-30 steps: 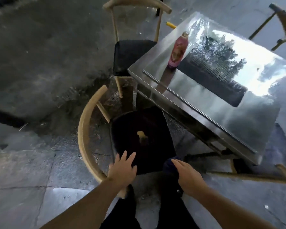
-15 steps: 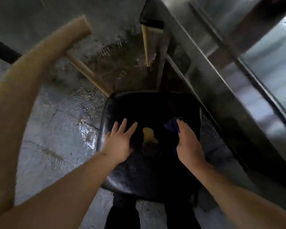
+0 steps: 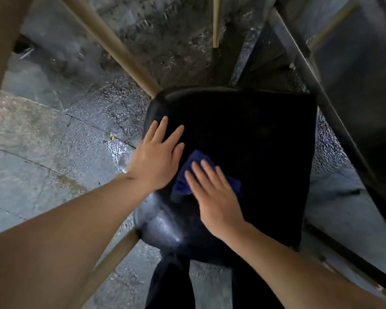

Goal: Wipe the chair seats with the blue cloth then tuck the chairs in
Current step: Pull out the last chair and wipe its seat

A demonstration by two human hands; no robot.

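Blue cloth (image 3: 187,175) shifted left, under right hand (image 3: 212,192).

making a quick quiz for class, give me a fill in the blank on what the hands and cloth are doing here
1. The right hand presses flat on a ____ cloth.
2. The cloth lies on the chair's ____ seat.
3. The left hand rests open on the seat's ____ side.
4. The floor beside the chair looks ____.

Missing words: blue; black; left; wet
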